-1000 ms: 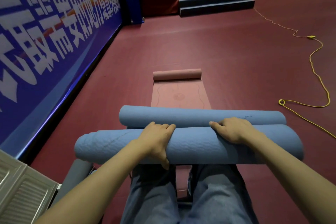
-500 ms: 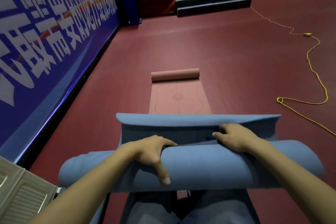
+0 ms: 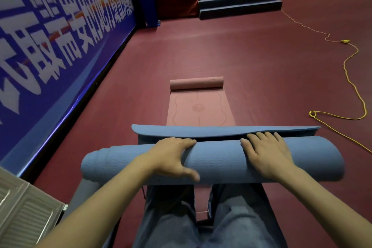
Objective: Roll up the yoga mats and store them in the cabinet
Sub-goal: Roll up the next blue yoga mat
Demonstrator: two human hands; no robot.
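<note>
Both hands on the blue mat (image 3: 221, 159), nearly rolled!
Our left hand (image 3: 173, 157) wraps it, right hand (image 3: 265, 153) presses flat, keeping coils tight before its loose flap (image 3: 221, 130).

Dim indoor hall light, soft glare streak along the base of the blue banner wall (image 3: 60, 50), its lettering blurred, wide-angle bending at edges

Both hands forward, left (image 3: 173, 157) curled, right (image 3: 267, 155) flat, palms down.

Bare forearms, no sleeves showing, blue denim jeans (image 3: 237, 223)
</note>
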